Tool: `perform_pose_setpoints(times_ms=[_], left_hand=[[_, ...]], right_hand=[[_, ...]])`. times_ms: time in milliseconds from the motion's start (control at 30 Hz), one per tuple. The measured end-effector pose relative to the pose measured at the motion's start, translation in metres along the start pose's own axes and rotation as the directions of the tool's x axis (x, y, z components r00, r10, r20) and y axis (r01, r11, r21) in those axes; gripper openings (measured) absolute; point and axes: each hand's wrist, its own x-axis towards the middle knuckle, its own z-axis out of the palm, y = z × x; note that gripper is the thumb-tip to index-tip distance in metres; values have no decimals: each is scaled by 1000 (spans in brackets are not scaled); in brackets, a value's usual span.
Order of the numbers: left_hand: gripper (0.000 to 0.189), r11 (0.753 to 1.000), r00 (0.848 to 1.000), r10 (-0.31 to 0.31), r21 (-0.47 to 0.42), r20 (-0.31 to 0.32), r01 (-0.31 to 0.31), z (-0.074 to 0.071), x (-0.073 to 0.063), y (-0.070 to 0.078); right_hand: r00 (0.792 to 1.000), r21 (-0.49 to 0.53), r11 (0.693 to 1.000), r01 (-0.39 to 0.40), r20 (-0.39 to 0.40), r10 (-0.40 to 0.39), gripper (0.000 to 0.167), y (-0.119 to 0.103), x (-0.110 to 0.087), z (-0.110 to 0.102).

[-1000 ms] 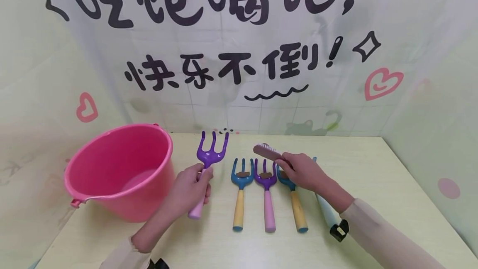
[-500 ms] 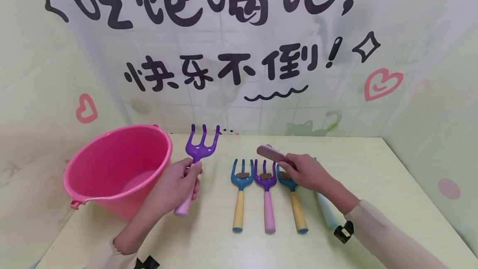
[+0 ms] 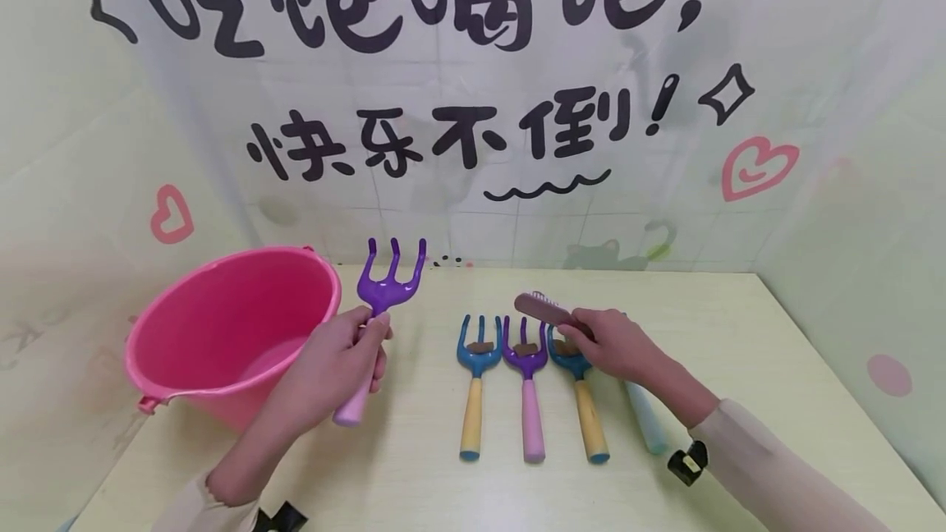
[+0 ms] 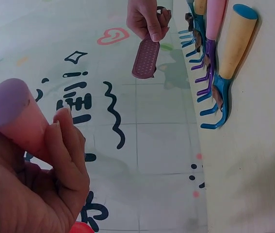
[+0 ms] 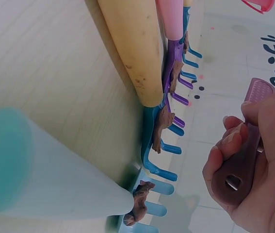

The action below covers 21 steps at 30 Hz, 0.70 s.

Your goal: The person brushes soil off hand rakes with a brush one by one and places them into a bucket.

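Note:
My left hand [image 3: 325,368] grips the pink handle of a purple three-pronged hand fork [image 3: 388,290], prongs upward, beside the bucket and above the table. In the left wrist view the handle's butt [image 4: 8,102] sticks out of the curled fingers. My right hand [image 3: 613,343] holds a mauve brush [image 3: 545,310] with pale bristles by its handle, over the row of tools. Below it lie a blue fork with a yellow handle [image 3: 471,417], a purple one with a pink handle [image 3: 532,421], and another blue-and-yellow fork [image 3: 591,425]. Brown pieces [image 3: 480,346] rest on their heads.
A pink bucket [image 3: 244,401] stands at the table's left. At the row's right end lies a light blue pronged tool [image 5: 79,174], its head bearing a brown piece [image 5: 138,206]. A printed sheet [image 3: 458,212] hangs behind the pale wooden table [image 3: 769,401].
My left hand has carried the purple fork left and slightly up, towards the bucket. My right hand, still holding the brush, has drifted a little right and down. The laid-out tools have stayed put.

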Motion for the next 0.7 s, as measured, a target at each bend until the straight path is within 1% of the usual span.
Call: perform_pose_setpoints(times_ms=[267,533,700], left_hand=[[31,998,1000,25,54,2,-26,-4,-4,2],[33,996,999,48,70,-4,-48,-9,-10,7],[35,996,998,54,73,-13,-53,-15,-13,10]], right_hand=[[1000,-2,1000,5,8,-5,26,0,-1,0],[1000,4,1000,5,20,-5,25,-1,-1,0],[1000,5,1000,7,27,-8,25,-2,1,1]])
